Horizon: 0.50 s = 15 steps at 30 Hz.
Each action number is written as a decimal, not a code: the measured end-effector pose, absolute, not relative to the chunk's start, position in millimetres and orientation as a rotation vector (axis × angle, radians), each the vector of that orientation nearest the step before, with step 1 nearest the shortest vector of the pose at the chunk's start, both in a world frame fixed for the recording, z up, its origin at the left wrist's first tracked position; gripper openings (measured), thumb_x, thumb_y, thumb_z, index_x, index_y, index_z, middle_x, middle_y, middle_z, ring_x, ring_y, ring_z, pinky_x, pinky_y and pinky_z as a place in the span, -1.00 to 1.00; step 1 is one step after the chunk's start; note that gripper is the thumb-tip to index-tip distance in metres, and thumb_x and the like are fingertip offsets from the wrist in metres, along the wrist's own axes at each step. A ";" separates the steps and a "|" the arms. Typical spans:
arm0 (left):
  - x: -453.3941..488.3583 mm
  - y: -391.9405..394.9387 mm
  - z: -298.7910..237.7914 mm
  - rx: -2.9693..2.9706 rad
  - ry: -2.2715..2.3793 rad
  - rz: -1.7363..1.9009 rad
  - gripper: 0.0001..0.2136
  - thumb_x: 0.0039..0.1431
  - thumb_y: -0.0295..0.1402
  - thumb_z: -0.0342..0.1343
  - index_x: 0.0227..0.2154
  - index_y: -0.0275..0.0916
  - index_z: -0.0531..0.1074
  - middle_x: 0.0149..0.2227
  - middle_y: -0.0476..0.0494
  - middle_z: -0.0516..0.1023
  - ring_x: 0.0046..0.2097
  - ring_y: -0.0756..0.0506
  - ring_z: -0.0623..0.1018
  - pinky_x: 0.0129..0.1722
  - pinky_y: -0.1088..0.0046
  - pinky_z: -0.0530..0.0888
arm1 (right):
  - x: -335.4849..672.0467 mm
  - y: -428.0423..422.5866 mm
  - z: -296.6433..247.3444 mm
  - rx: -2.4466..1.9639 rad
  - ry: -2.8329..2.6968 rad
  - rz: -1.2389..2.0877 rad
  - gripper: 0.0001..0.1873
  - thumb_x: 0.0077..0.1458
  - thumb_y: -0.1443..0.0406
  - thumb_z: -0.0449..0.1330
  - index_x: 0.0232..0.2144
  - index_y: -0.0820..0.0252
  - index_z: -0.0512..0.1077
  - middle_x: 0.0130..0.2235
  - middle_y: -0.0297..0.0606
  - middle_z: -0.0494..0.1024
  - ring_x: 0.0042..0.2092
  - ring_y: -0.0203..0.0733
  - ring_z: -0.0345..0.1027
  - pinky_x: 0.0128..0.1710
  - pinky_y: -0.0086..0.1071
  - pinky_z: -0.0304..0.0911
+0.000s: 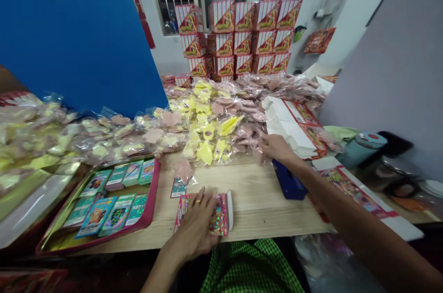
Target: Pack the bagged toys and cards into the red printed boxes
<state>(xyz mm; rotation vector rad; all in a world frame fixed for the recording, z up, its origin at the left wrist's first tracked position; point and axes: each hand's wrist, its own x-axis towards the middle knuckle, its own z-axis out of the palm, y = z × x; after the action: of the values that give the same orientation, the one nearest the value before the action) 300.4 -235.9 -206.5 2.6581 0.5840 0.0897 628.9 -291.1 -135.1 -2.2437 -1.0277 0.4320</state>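
Observation:
My left hand [198, 219] lies on a small shiny red box [221, 217] at the near edge of the wooden table [256, 200], fingers bent over it and holding it down. My right hand [275, 147] reaches out to the heap of clear packets with pink and yellow toys [214, 122], its fingers closed on a pink packet [258, 152] at the heap's edge. A loose pink packet [182, 169] and a small card [178, 188] lie just beyond the box.
A red tray [152, 205] of green and blue card packs sits at the left. A blue board [79, 34] stands behind more packets. Flat cartons [294, 127] and a blue container [289, 182] are at the right. Red display boxes [242, 34] are stacked at the back.

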 end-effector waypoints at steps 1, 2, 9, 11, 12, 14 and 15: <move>305.7 -234.3 -209.7 2.652 0.606 0.082 -0.32 -0.21 -0.45 0.29 0.10 -0.18 0.36 0.23 -0.37 0.41 0.30 -0.46 0.34 0.27 -0.11 0.26 | 629.1 -303.8 -131.1 -2.165 -0.978 0.488 -0.76 0.19 0.20 0.24 -0.27 0.32 0.52 -0.42 -0.16 0.53 -0.32 -0.11 0.48 -0.34 -0.33 0.35; 311.1 -233.3 -212.4 2.635 0.648 0.111 -0.30 -0.20 -0.44 0.28 0.13 -0.20 0.33 0.16 -0.35 0.45 0.23 -0.44 0.41 0.24 -0.08 0.28 | 627.1 -315.8 -128.5 -2.077 -0.929 0.544 -0.72 0.14 0.17 0.22 -0.27 0.32 0.51 -0.49 -0.20 0.49 -0.41 -0.13 0.45 -0.44 -0.37 0.29; 334.1 -241.7 -202.0 2.430 0.899 0.399 -0.14 -0.31 -0.20 0.46 0.13 -0.22 0.25 0.01 -0.27 0.38 0.04 -0.39 0.43 0.03 -0.01 0.42 | 572.3 -348.1 -142.4 -1.516 -0.681 0.785 -0.46 -0.23 -0.01 0.31 -0.24 0.21 0.43 -0.50 -0.34 0.45 -0.53 -0.28 0.33 -0.56 -0.43 0.21; 333.0 -244.7 -194.9 2.393 0.880 0.440 -0.15 -0.30 -0.21 0.47 0.12 -0.22 0.24 0.02 -0.26 0.39 0.06 -0.38 0.42 0.05 -0.03 0.41 | 554.9 -344.4 -149.0 -1.411 -0.631 0.791 -0.49 -0.21 0.00 0.36 -0.26 0.18 0.42 -0.49 -0.36 0.47 -0.51 -0.29 0.37 -0.53 -0.44 0.27; 331.6 -245.9 -192.0 2.374 0.863 0.451 -0.13 -0.29 -0.22 0.46 0.15 -0.22 0.20 0.03 -0.27 0.40 0.07 -0.38 0.43 0.07 -0.04 0.40 | 546.7 -342.4 -151.4 -1.363 -0.607 0.759 -0.52 -0.18 0.02 0.39 -0.27 0.18 0.43 -0.48 -0.36 0.49 -0.50 -0.29 0.39 -0.52 -0.44 0.30; 328.5 -247.7 -188.2 2.338 0.847 0.462 -0.08 -0.26 -0.24 0.45 0.21 -0.20 0.13 0.07 -0.27 0.41 0.10 -0.38 0.43 0.12 -0.06 0.37 | 531.1 -339.8 -154.4 -1.293 -0.596 0.642 -0.58 -0.10 0.07 0.42 -0.26 0.17 0.45 -0.48 -0.35 0.54 -0.48 -0.27 0.44 -0.47 -0.43 0.37; 327.3 -248.2 -187.5 2.321 0.865 0.467 -0.06 -0.25 -0.24 0.45 0.22 -0.20 0.10 0.09 -0.28 0.41 0.12 -0.38 0.43 0.15 -0.08 0.34 | 523.5 -339.6 -155.4 -1.280 -0.624 0.584 -0.61 -0.05 0.09 0.42 -0.25 0.18 0.46 -0.46 -0.33 0.57 -0.47 -0.26 0.46 -0.45 -0.42 0.40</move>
<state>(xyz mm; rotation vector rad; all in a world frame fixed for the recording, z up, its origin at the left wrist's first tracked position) 327.3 -248.2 -187.5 2.3208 0.8646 0.4669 523.5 -339.6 -155.4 -1.2800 -0.6242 0.5840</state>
